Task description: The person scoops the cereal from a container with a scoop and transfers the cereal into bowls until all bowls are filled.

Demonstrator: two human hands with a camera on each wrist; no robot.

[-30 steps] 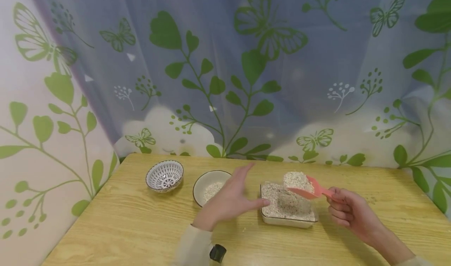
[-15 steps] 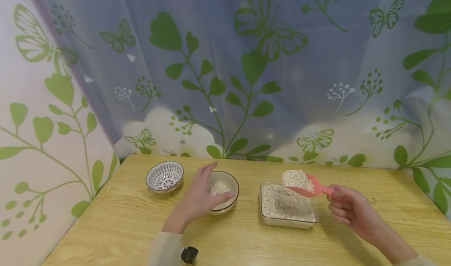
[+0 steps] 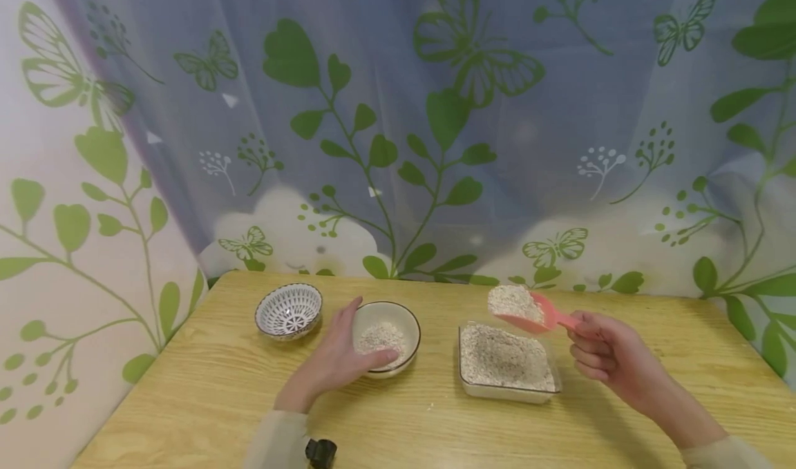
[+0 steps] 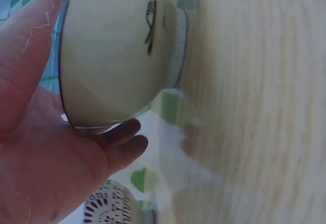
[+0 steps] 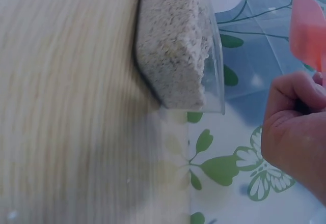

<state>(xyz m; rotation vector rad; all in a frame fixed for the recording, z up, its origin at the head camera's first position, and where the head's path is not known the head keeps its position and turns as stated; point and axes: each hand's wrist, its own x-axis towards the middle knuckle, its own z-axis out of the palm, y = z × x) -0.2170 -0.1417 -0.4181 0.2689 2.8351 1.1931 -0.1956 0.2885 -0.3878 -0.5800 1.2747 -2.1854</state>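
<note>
My left hand [image 3: 332, 358] grips a cream bowl [image 3: 403, 320] with a dark rim, thumb over the near rim and fingers round its left side. Pale oat-like flakes cover the bowl's bottom. From the left wrist view, the bowl [image 4: 112, 51] shows its outer wall, with fingers curled beneath it. A pink scoop [image 3: 542, 315], heaped with the same flakes, is held by its handle in my right hand [image 3: 612, 351]. It hangs above the rear of a rectangular dish [image 3: 510, 392] full of flakes, which have a hollow in the middle. In the right wrist view, the scoop [image 5: 308, 28] is partly cut off.
A black-and-white patterned bowl [image 3: 290, 310] stands left of the cream bowl. All the dishes are on a wooden table [image 3: 429, 441]. Close behind its far edge hangs a leaf-and-butterfly curtain [image 3: 373, 144]; some stray flakes lie before the rectangular dish.
My left hand has moved left, from between the bowl and the dish to the cream bowl's left side, and taken hold of it. The loaded scoop has risen slightly and shifted left.
</note>
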